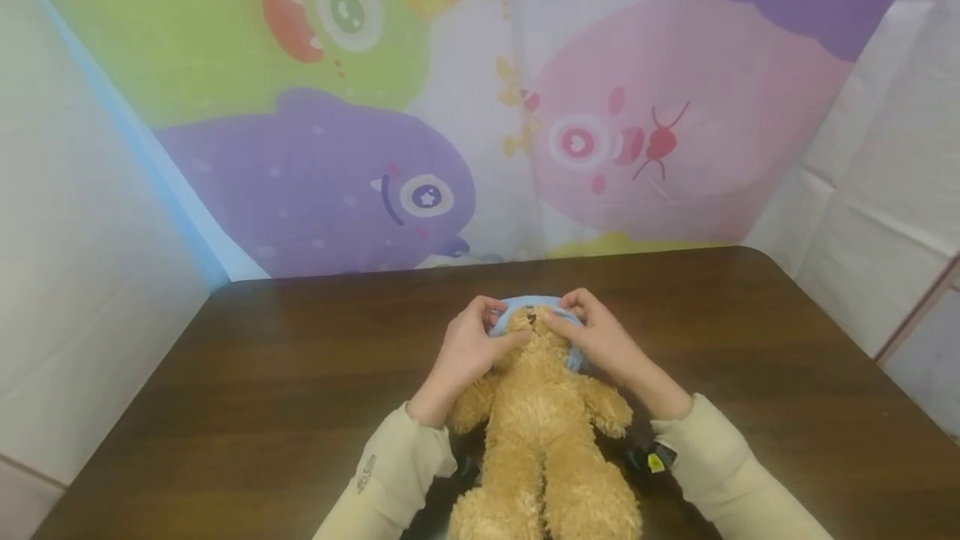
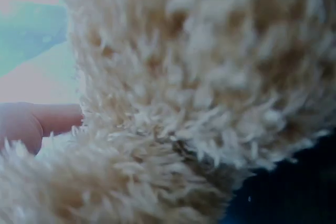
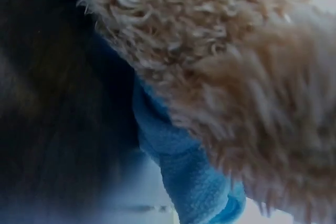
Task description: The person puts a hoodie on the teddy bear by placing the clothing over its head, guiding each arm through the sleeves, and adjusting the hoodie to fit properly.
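A tan, curly-furred teddy bear (image 1: 536, 415) lies on its back, legs towards me. Soft blue fabric (image 1: 528, 302) wraps the top and sides of its head; whether it is a hat or a plain cloth I cannot tell. At the left of the head, my left hand (image 1: 468, 344) pinches the fabric's edge, thumb by the muzzle. My right hand (image 1: 607, 348) grips the opposite edge, its thumb near the bear's nose. Fur (image 2: 199, 66) fills most of the left wrist view, with part of a finger (image 2: 58, 119) beside it. The right wrist view shows folded blue fabric (image 3: 184, 166) under the fur.
The bear rests on a dark brown wooden table (image 1: 300, 373). Behind it hangs a sheet printed with cartoon creatures (image 1: 322, 182). Pale sheets hang at the left (image 1: 97, 232) and right (image 1: 862, 215). A black device with a yellow label (image 1: 656, 461) sits below my right wrist.
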Tool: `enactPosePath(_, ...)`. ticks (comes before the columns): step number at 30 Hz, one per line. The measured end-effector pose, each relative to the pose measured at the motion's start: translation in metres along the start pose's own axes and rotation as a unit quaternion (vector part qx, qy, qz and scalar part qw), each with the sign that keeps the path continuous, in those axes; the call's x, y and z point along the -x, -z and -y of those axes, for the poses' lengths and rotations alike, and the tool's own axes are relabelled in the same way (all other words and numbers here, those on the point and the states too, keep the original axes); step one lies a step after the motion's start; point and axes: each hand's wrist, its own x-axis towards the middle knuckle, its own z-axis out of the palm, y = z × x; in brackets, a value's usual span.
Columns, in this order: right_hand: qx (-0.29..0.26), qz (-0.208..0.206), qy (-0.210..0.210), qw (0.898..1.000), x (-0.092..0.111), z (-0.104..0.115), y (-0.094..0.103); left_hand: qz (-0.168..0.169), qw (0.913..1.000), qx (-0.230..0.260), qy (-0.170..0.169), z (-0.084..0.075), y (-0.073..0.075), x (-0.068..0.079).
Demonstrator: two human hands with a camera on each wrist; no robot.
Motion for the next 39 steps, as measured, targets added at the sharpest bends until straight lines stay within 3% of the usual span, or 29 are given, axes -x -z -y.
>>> enactPosePath(4, 0.008, 0.009, -0.003, 1.0, -0.001, -0.001, -0.003, 0.013, 0.9998, -0.014, -0.005, -0.002, -0.001, 0.0)
enactPosePath(12, 0.035, 0.033, 0.07, 0.996, 0.007, -0.005, -0.002, 0.032, 0.9981, 0.029, -0.044, 0.002, -0.007, 0.002)
enactPosePath(18, 0.084, 0.091, 0.138, 0.983, 0.011, -0.002, 0.004, 0.011, 0.9957, -0.038, -0.083, 0.002, -0.01, 0.005)
enactPosePath(24, 0.105, 0.165, 0.148, 0.969, 0.012, -0.007, 0.009, 0.047, 0.977, -0.142, -0.151, 0.008, -0.004, 0.009)
enactPosePath(33, 0.157, 0.248, 0.127, 0.947, 0.015, -0.003, 0.015, 0.1, 0.9586, -0.158, -0.215, 0.016, 0.007, 0.018)
enactPosePath(39, 0.194, 0.272, 0.101, 0.937, 0.015, 0.009, 0.013, 0.15, 0.9327, -0.214, -0.248, 0.012, 0.011, 0.021)
